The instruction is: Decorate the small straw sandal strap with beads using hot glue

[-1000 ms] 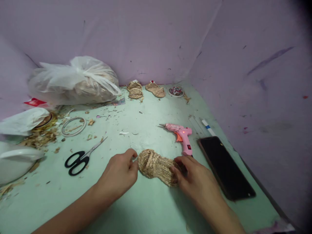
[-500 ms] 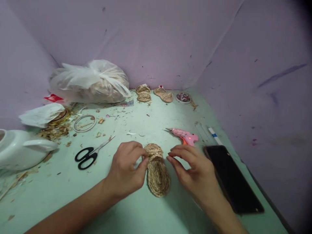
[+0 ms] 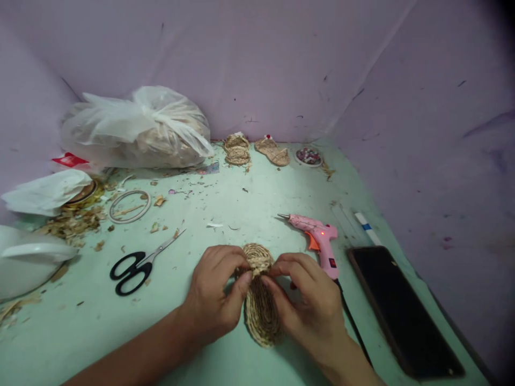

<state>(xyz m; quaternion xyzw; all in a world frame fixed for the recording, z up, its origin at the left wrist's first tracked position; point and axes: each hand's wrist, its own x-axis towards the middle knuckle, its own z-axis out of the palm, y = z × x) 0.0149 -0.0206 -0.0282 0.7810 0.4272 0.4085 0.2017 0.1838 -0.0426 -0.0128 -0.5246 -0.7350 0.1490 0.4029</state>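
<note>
A green table is carrying everything, with purple sheeting rising behind it and to the right. A tied plastic bag is sitting at the back left, and a dark phone is lying face up near the right edge. The left hand and right hand are meeting over a woven sandal, which is lying flat on the table near the front with its toe pointing away. Both sets of fingers are pinched together on its strap band, one hand from each side. Black scissors are lying left of the left hand, apart from it. A pink glue gun is lying just beyond the right hand, nozzle pointing left, a red light glowing on it. At the far edge, small sandals are resting beside a dish of beads.
</note>
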